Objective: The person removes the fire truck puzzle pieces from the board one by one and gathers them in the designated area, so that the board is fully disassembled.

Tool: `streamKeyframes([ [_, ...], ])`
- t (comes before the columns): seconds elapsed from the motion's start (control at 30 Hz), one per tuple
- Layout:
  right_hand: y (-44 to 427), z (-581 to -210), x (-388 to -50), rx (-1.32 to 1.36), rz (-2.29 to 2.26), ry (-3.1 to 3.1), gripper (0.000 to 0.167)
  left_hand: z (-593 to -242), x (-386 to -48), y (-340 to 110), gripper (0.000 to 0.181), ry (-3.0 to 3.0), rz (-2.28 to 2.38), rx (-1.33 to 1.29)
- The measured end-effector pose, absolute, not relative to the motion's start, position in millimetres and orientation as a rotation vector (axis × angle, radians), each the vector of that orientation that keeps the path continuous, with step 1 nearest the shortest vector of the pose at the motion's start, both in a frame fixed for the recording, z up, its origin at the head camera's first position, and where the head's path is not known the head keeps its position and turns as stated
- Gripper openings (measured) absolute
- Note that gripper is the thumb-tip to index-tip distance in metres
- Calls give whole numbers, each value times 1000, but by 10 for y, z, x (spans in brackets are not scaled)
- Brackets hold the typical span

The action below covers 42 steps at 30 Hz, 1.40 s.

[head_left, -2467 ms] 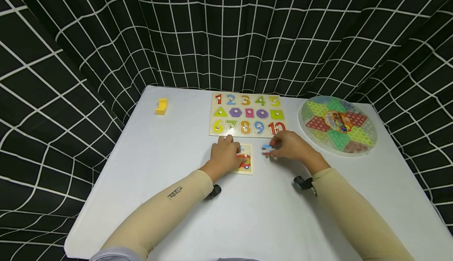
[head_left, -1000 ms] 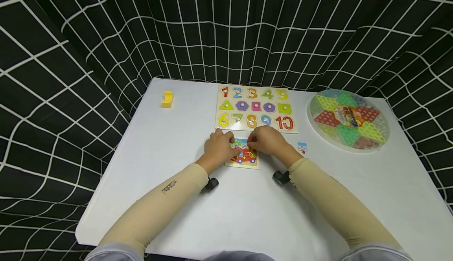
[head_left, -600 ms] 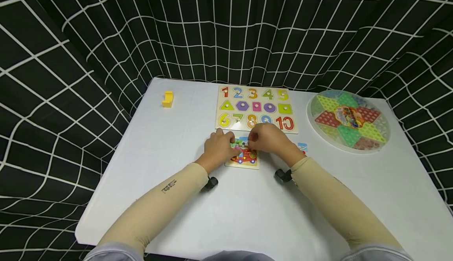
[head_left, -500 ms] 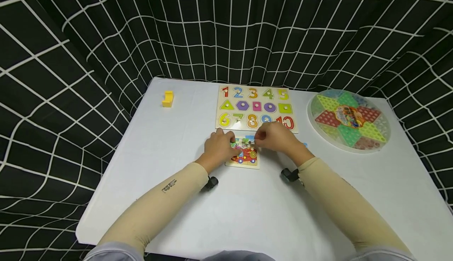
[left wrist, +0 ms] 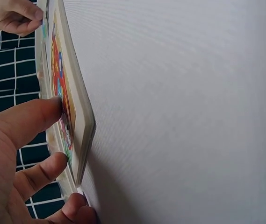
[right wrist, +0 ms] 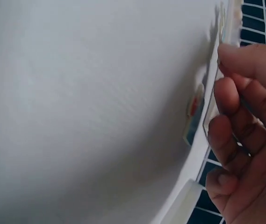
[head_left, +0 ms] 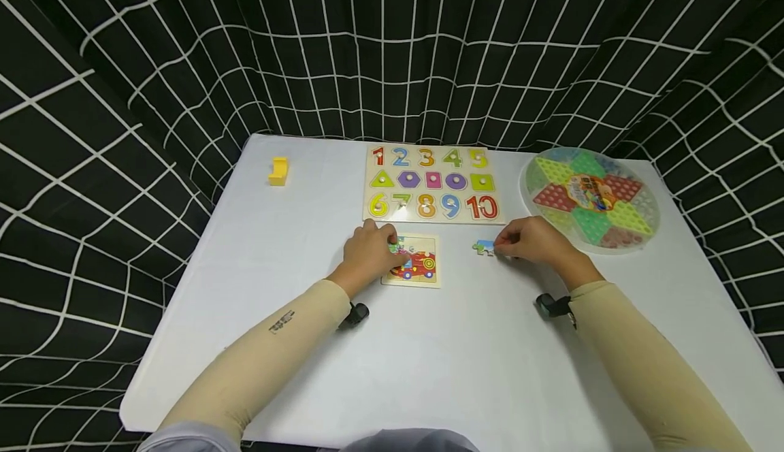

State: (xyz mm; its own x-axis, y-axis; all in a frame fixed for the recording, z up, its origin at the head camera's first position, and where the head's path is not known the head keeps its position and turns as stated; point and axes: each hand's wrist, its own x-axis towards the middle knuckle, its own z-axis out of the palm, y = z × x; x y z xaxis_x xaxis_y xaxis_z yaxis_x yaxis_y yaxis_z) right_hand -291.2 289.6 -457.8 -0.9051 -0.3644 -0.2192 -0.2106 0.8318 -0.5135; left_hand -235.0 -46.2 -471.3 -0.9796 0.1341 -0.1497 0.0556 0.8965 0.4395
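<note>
behind everything, a black curtain (head_left: pixel 367 64) with a white grid. before it, a white bench (head_left: pixel 459 370). reaching over from the near side, two beige sleeves (head_left: pixel 263 363). at the far right of the bench, a round game box (head_left: pixel 591 197) in green, red and yellow. to its left, a number board (head_left: pixel 438 156) with two rows of digits and one of coloured shapes. just nearer, a left hand (head_left: pixel 367 251), thumb and fingers parted, touching the small puzzle (head_left: pixel 422 242). well apart from it, a right hand (head_left: pixel 533 241), thumb and fingertips clamped on a blue and green puzzle piece (head_left: pixel 482 248); whether clear of the bench, cannot tell. small puzzle flat on the bench, red car showing, pale bare patch at upper right. at far left, a yellow block (head_left: pixel 278 171). in the right wrist view, near the right hand, a loose piece (right wrist: pixel 194 116) with some red.
</note>
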Motion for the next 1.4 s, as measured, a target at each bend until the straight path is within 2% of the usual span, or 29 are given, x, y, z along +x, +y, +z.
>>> streamKeyframes([
  [0.2,2873,-4621,-2928,-462,-629,2742,7,-4761,-2338,-484,41,2887,650,155],
  [0.4,2734,-4559,-2944,-447,-670,2725,12,-4782,-2292,-480,44,2914,638,183],
  [0.67,1894,-4540,-2945,-724,-553,2731,14,-4769,-2188,-528,33,3000,596,193],
  [0.9,1316,-4621,-2962,-750,-458,2743,13,-4792,-2185,-528,32,3004,595,179],
  [1.17,1158,-4643,-2998,-704,-428,2769,13,-4776,-2190,-501,33,3005,561,202],
  [1.4,1098,-4625,-3007,-885,-306,2813,18,-4769,-2198,-520,32,3015,509,202],
])
